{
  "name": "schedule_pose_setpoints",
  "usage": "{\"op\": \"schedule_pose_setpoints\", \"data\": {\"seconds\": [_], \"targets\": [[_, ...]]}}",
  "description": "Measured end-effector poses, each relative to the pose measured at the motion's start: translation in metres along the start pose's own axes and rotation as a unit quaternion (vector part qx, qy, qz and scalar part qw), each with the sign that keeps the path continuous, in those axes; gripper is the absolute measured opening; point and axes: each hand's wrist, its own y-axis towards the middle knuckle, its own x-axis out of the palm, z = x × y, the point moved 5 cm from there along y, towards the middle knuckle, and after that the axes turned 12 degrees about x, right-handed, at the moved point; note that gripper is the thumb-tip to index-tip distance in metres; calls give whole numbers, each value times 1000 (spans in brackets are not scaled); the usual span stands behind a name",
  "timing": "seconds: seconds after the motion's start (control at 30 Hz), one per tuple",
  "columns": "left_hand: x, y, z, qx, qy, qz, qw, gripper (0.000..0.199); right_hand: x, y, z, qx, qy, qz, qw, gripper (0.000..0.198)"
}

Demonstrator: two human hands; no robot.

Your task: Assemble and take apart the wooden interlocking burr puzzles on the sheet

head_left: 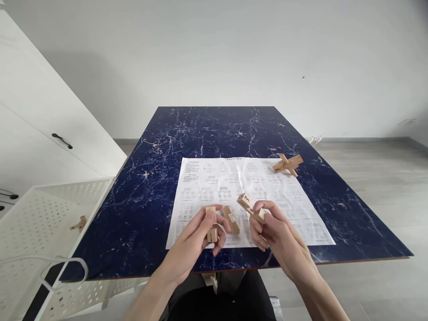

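My left hand (197, 232) is closed on a small notched wooden puzzle block (211, 235) marked with a 1, partly covered by the fingers. In my right hand (276, 225), thumb and fingers grip another notched wooden puzzle piece (247, 201), its end marked 3 tilted up to the left. Between the hands, a third notched wooden piece (231, 219) lies on the printed instruction sheet (257, 178). A joined wooden cross-shaped piece (288, 165) rests at the sheet's far right corner, away from both hands.
The dark blue marbled table (214, 129) carries the sheet. Left of it, a white perforated bin (33, 223) has a wooden piece (78, 223) inside. A white cable (67, 260) loops by the table's front left corner. White cabinets (43, 111) stand at left.
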Motion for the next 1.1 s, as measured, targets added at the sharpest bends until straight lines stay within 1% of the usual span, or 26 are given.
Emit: {"op": "schedule_pose_setpoints", "data": {"seconds": [0.1,0.17,0.23,0.3,0.37,0.43,0.5,0.6,0.67,0.73,0.83,0.97,1.03,1.1], "targets": [[6,7,3,-7,-8,-16,1000,32,-4,0,1,2,12,11,1000,21],[11,11,5,-19,-16,-43,999,24,-6,1,1,-12,-14,12,1000,21],[16,14,6,-20,-29,-65,997,20,-5,0,-1,-40,-49,-1,998,21],[22,15,7,-17,-36,-81,996,23,-3,-1,-4,-71,-68,-20,995,21],[26,16,6,-15,-32,-88,995,29,-1,-2,-7,-97,-66,-36,992,21],[28,15,4,-15,-20,-91,996,34,0,-2,-9,-113,-71,-33,991,21],[30,15,3,-12,-8,-92,996,38,0,0,-11,-122,-103,-4,987,20],[31,16,2,-5,9,-96,995,42,1,1,-14,-149,-181,62,970,23],[32,17,3,4,19,-96,995,41,5,1,-13,-162,-208,81,961,22],[32,18,4,14,20,-89,996,39,8,2,-10,-163,-206,89,961,19],[33,16,3,35,4,-74,997,37,10,3,-5,-179,-206,122,954,12],[37,14,-1,60,-33,-59,996,32,9,0,-5,-244,-239,178,923,8],[39,14,-5,63,-59,-46,995,28,8,-2,-5,-262,-249,201,911,8],[41,14,-9,54,-79,-35,995,22,7,-3,-4,-266,-252,211,906,7]]}}
